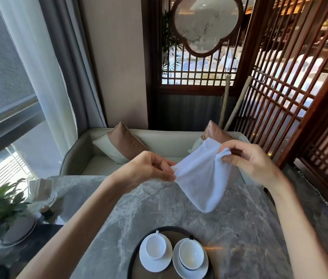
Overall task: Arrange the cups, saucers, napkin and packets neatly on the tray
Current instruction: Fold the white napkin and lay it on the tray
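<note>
Both arms are bare right up to the picture's edge, and the left hand (149,170) and right hand (253,164) wear nothing.

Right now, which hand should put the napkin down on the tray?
Probably the left hand. It pinches the napkin at a corner, more directly above the tray holding the two cups. The right hand grips the other corner, further off to the side. The open tray space isn't fully in view.

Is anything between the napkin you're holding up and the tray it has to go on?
Nothing visible: the napkin, pinched by left hand and right hand, hangs over bare table. On the tray, two cups on saucers fill the visible part.
</note>
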